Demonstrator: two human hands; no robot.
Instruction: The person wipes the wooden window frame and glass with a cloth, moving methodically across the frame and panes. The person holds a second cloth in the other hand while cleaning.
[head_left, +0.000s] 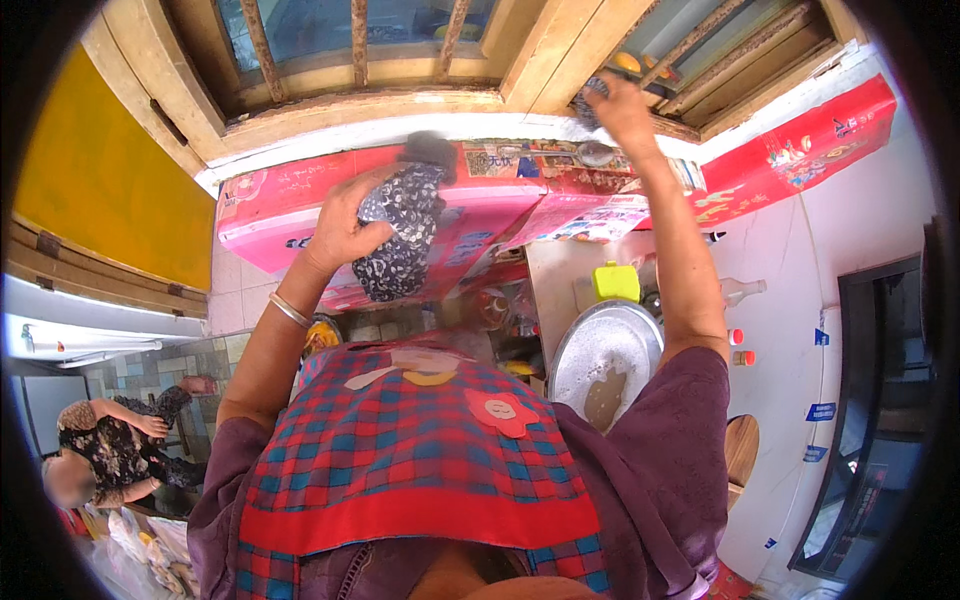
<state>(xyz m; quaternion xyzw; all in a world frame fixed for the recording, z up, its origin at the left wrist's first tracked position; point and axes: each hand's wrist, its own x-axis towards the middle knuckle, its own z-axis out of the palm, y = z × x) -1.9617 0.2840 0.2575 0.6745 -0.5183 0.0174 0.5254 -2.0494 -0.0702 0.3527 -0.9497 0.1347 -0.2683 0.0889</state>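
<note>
My left hand (352, 225) grips a black-and-white patterned cloth (401, 240), which hangs from it over a pink and red covered ledge (480, 202) below the window. A dark grey, blurred part shows at the cloth's upper end. My right hand (626, 116) reaches to the window frame at the upper right, its fingers around a dark patterned cloth (589, 103). Just below, a metal spoon or ladle (592, 154) lies on the ledge.
At the right, a metal basin (562, 375) of sudsy water stands on the counter beside a yellow-green plastic object (616, 283). Red-capped bottles (742, 358) and a glass bottle (742, 291) lie beyond. Another person (112, 450) sits at the far left. Rusty window bars (360, 45) run above.
</note>
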